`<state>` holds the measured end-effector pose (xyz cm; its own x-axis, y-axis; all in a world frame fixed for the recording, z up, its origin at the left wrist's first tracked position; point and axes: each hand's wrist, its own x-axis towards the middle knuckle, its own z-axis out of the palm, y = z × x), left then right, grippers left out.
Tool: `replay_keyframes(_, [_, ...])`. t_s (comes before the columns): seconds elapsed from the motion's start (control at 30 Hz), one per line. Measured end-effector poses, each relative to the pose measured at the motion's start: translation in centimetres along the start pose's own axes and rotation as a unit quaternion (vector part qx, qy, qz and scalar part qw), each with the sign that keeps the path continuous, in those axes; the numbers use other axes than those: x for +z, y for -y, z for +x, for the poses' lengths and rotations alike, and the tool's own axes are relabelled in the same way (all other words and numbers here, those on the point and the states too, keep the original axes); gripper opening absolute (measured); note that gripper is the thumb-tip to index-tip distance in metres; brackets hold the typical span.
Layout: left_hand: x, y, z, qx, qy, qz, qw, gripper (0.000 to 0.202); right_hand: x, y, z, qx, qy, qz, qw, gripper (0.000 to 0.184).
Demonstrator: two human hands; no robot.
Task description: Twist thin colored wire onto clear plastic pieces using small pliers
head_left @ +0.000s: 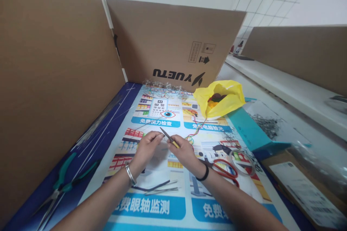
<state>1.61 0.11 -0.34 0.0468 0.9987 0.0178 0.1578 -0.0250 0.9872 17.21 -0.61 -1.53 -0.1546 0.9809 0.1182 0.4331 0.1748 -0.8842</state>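
Pinching is being done by both hands, low over the middle of the counter (pixel 112 124). A yellow-handled tool (pixel 170 140) is being gripped by the right hand (pixel 185 151), with the fingers closed round the handle end and the thin dark tip being pointed up and to the left. That tip is being met by the left hand (pixel 148 148), thumb and forefinger being pressed together right at it. Whatever's being pinched there is too small to make out, tbh.

A silver bangle (pixel 130 174) is being worn on the left wrist and a black band (pixel 204 175) on the right.

Everything's being done over a printed poster (pixel 151 205) that's being used as a mat. Some coloured wires (pixel 196 130) are being trailed out of a yellow bag (pixel 219 97) and down to just beside the right hand. Red scissors (pixel 225 169) and a clear tape roll (pixel 242 160) are being kept near the right wrist, touching each other. A few metal strips (pixel 161 188) are being left between the forearms. Green-handled pliers (pixel 63 184) are being parked well off to the left, by the cardboard wall (pixel 54 79).
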Motion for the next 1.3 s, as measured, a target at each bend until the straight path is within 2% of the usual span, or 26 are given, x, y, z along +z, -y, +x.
replay_keyframes(0.23, [0.1, 0.5, -0.1, 0.008, -0.030, 0.017, 0.999, 0.026, 0.2, 0.0, -0.3, -0.022, 0.024, 0.000, 0.999, 0.008])
replay_keyframes(0.33, [-0.3, 0.2, -0.1, 0.029, -0.053, 0.027, 0.998, 0.025, -0.6, -0.2, -0.3, -0.040, 0.038, -0.056, 0.997, 0.013])
replay_keyframes(0.43, [-0.8, 0.0, 0.0, 0.048, -0.068, 0.034, 0.996, 0.025, -1.9, -0.4, 0.0, -0.095, 0.034, -0.109, 0.989, 0.021])
replay_keyframes(0.67, [-1.4, -0.1, 0.3, 0.091, -0.069, 0.049, 0.992, 0.024, -4.2, 0.0, 0.8, -0.180, 0.078, -0.214, 0.957, 0.028])
replay_keyframes(1.07, [-1.8, 0.5, 0.7, 0.171, -0.046, 0.106, 0.979, 0.020, -4.5, 0.0, 0.8, -0.200, 0.094, -0.255, 0.941, 0.026])
replay_keyframes(1.3, [-1.7, 0.6, 0.7, 0.193, -0.029, 0.124, 0.973, 0.018, -4.3, -0.2, 0.6, -0.210, 0.088, -0.270, 0.935, 0.026])
